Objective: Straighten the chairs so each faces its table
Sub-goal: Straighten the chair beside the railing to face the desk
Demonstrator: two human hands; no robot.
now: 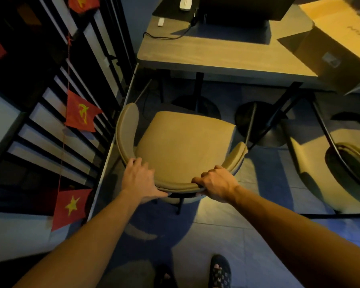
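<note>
Both hands grip the tan chair's (185,140) curved backrest — left hand (140,180) fingers wrapped loosely, right hand (215,183) curled tight — table (216,53) beyond the fingertips.

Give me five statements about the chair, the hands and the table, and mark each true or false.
1. Both hands hold the backrest of the tan chair. True: the left hand and the right hand grip it.
2. A cardboard box sits on the table. True.
3. The chair's seat is pushed fully under the table. False: the seat stands clear of it.
4. Red flags hang at the left. True.
5. The right hand holds a phone. False: it grips the backrest.
</note>
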